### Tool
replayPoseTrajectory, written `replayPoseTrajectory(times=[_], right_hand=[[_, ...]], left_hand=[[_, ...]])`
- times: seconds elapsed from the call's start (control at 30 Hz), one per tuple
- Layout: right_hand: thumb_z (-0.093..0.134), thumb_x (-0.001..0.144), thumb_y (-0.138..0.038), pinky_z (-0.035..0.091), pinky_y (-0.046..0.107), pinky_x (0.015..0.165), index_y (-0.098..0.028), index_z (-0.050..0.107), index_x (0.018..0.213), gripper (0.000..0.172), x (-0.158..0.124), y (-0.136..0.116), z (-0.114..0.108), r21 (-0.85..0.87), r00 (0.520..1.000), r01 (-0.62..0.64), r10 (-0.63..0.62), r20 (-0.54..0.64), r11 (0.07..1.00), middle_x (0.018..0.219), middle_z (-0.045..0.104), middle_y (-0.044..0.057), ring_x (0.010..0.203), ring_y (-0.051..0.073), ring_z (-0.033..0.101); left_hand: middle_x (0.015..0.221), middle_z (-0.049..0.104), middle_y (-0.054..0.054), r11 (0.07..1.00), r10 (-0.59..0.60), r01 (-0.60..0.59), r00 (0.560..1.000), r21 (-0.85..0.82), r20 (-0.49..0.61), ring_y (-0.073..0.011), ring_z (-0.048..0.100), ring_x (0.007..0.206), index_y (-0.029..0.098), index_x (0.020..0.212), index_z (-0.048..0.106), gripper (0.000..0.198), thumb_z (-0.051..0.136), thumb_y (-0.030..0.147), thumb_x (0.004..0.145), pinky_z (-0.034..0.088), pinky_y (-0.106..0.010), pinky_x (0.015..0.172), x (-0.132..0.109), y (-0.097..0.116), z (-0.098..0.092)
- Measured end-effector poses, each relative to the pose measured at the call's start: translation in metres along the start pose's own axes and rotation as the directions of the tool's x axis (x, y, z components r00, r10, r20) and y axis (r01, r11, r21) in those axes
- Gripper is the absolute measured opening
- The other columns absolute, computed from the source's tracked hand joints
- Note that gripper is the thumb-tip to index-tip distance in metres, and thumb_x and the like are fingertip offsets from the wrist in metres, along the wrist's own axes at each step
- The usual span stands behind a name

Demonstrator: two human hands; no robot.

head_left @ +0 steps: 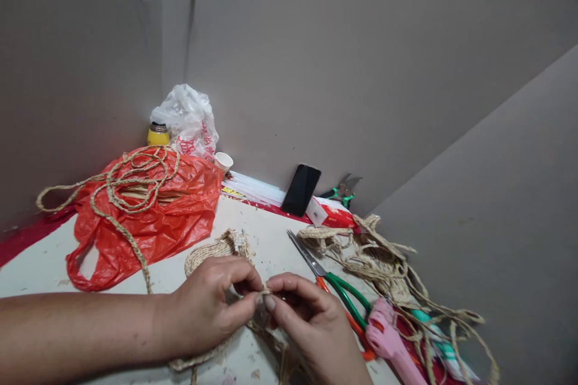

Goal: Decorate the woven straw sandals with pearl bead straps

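Observation:
My left hand (pixel 212 307) and my right hand (pixel 311 325) meet at the front of the table, thumbs and forefingers pinched together. Between their fingertips is a small piece of pale straw cord (pixel 266 291), mostly covered by the fingers. Just behind my left hand lies a coiled, flat piece of straw braid (pixel 212 251), with a clear, shiny bit on its top end. More straw strands hang beneath my hands, partly hidden. Scissors (pixel 347 292) with green and orange handles lie right beside my right hand, blades pointing away.
A long straw braid (pixel 129 234) trails over a red plastic bag (pixel 189 210) at left. Tangled straw cord (pixel 383 258) and a pink glue gun (pixel 388 337) lie at right. Along the wall stand a yellow jar (pixel 158 135), white cup (pixel 223 161), phone (pixel 301 189) and pruning shears (pixel 345 189).

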State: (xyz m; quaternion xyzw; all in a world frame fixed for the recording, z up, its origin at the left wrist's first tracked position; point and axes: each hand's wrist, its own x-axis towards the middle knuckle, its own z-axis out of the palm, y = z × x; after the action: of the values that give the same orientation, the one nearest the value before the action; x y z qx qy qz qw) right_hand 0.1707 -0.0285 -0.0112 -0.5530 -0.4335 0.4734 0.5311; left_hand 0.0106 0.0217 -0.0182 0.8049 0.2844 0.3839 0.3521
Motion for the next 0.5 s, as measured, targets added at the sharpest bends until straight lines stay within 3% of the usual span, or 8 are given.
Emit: replayPoseTrajectory(times=[0.1, 0.23, 0.4, 0.5], right_hand=[[0.082, 0.062, -0.034, 0.043, 0.020, 0.052, -0.017, 0.070, 0.068, 0.022, -0.001, 0.000, -0.001, -0.052, 0.999, 0.046, -0.046, -0.012, 0.998, 0.060, 0.061, -0.001, 0.054, 0.011, 0.052], [0.078, 0.069, -0.029, 0.045, 0.021, 0.052, -0.020, 0.071, 0.067, 0.012, 0.000, 0.004, -0.003, -0.054, 0.986, 0.164, -0.164, 0.011, 0.985, 0.066, 0.064, 0.001, 0.055, 0.011, 0.054], [0.071, 0.074, -0.017, 0.049, 0.023, 0.058, -0.022, 0.073, 0.071, 0.006, 0.002, 0.012, -0.007, -0.103, 0.909, 0.416, -0.418, 0.009, 0.903, 0.074, 0.067, 0.003, 0.065, 0.015, 0.059], [0.070, 0.076, -0.015, 0.049, 0.024, 0.061, -0.023, 0.072, 0.075, 0.008, 0.002, 0.014, -0.006, -0.138, 0.882, 0.471, -0.470, 0.040, 0.871, 0.074, 0.065, 0.003, 0.069, 0.016, 0.060]], left_hand=[[0.069, 0.065, -0.001, 0.999, -0.032, 0.032, 0.999, -0.028, 0.001, -0.0117, 0.058, 0.065, 0.015, 0.074, 0.064, 0.009, 0.057, 0.009, 0.075, 0.044, -0.021, 0.064, 0.001, 0.003, -0.001], [0.067, 0.064, 0.000, 0.963, -0.171, 0.164, 0.985, -0.215, -0.013, -0.0112, 0.057, 0.064, 0.015, 0.073, 0.063, 0.008, 0.057, 0.012, 0.075, 0.045, -0.020, 0.063, 0.002, 0.008, 0.000], [0.066, 0.056, 0.002, 0.813, -0.375, 0.341, 0.927, -0.473, 0.024, -0.0107, 0.050, 0.063, 0.015, 0.075, 0.061, 0.005, 0.060, 0.020, 0.076, 0.041, -0.021, 0.059, 0.001, 0.009, 0.005], [0.066, 0.053, 0.002, 0.747, -0.409, 0.376, 0.910, -0.549, 0.067, -0.0104, 0.047, 0.062, 0.015, 0.076, 0.060, 0.009, 0.063, 0.023, 0.075, 0.039, -0.021, 0.059, 0.000, 0.009, 0.006]])
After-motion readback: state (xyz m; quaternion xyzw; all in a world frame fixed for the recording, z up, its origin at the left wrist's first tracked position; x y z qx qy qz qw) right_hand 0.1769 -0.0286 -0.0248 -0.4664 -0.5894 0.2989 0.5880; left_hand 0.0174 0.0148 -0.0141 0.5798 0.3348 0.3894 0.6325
